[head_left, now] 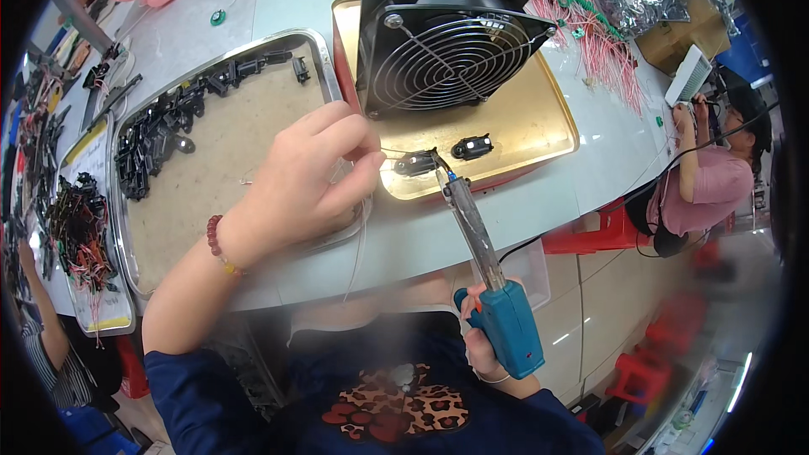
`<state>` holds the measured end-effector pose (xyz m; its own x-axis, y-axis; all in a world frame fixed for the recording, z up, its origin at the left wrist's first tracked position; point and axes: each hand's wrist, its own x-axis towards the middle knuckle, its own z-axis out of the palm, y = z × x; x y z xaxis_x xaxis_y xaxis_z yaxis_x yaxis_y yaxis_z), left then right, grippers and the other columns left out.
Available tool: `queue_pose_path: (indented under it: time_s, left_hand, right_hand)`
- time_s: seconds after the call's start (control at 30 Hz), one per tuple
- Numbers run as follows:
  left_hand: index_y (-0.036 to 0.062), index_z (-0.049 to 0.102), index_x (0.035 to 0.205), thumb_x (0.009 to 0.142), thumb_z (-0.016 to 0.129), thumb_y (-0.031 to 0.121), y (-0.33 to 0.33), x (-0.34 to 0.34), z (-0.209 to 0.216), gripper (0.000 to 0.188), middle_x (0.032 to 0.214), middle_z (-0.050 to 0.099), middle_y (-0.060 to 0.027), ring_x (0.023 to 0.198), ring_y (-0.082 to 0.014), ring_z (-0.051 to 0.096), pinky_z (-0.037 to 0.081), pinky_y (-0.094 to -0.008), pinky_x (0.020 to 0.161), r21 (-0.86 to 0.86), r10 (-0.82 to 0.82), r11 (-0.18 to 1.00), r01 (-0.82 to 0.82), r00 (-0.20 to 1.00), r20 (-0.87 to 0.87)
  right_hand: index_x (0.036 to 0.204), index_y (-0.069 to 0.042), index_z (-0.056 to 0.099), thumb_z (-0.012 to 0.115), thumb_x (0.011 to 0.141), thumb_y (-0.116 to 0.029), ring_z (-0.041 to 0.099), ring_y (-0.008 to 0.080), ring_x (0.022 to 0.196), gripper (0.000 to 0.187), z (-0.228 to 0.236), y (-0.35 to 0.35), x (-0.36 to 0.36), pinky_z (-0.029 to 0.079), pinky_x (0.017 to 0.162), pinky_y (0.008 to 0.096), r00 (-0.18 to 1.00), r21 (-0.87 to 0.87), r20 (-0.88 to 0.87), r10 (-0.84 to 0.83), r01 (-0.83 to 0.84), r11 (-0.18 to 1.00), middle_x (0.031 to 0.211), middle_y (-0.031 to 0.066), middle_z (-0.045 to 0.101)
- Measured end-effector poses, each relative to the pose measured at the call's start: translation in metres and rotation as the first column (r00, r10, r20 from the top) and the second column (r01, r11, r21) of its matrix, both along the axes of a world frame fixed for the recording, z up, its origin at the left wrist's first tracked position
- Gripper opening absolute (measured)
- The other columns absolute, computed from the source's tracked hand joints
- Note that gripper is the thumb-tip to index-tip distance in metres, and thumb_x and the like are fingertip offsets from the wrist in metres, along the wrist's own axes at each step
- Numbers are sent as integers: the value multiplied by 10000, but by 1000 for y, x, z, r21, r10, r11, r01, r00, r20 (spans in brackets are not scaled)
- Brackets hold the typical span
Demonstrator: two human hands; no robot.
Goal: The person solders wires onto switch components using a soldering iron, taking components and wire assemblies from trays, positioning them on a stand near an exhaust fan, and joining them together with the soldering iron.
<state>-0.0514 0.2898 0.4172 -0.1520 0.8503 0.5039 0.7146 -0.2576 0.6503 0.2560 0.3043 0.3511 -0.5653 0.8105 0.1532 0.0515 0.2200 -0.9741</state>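
My right hand (479,341) is wrapped round the teal handle of a soldering gun (509,329). Its hot tip reaches up to the edge of a small black plastic part (413,164) lying on a gold-coloured tray (543,118). From the left, my left hand (316,168) pinches a thin solder wire (394,151) between thumb and forefinger, its end close to the iron's tip; whether they touch I cannot tell. A pale length of wire hangs below that hand. Beside the first part sits another black part (472,147) with a white spot.
A black fan with a wire guard (455,59) stands on the gold tray. Left is a metal-rimmed tray (219,236) with many black parts (160,131). A smaller tray (118,320) holds wired pieces. Red-white wires (602,59) lie at the back right; a co-worker (708,160) sits at the right.
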Motion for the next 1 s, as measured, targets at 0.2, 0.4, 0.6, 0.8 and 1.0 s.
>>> queue_pose_path:
  time_s: [0.2,0.4,0.6,0.8,1.0]
  left_hand:
    - [1,581,802,802,637,26,-2,-1,-2,61,762,548,-97,675,-219,583,467,-308,612,23,0,1000,2,996,-85]
    - [5,584,807,802,640,25,-3,-1,-5,60,762,549,-98,684,-221,589,470,-311,614,30,3,1000,0,997,-78]
    - [5,588,811,802,642,25,-2,0,-6,59,760,546,-98,681,-221,590,470,-309,614,29,7,1000,-5,997,-76]
    - [5,590,811,795,644,20,-3,0,-6,58,756,542,-93,681,-215,593,473,-308,612,31,8,1000,-6,997,-74]
    - [6,591,810,792,645,17,-2,-1,-7,58,755,542,-91,679,-212,594,474,-305,611,35,5,999,-3,998,-70]
  right_hand:
    - [1031,-35,572,684,702,-166,548,244,797,371,3,3,-3,431,707,343,998,158,55,3,-12,987,936,84,599]
    - [1022,-37,567,680,703,-171,518,240,732,364,4,1,-4,405,666,339,999,137,46,-28,22,990,870,78,595]
    - [1020,-28,566,678,695,-157,522,244,728,367,0,4,-2,413,666,342,998,198,69,-13,-1,980,863,86,588]
    - [1022,-24,580,666,682,-143,537,258,745,371,-4,0,3,429,672,353,995,145,95,-32,17,989,883,94,592]
    - [1025,-19,606,659,658,-127,546,275,753,386,-11,-1,10,436,671,361,989,169,146,-11,-14,986,904,95,600]
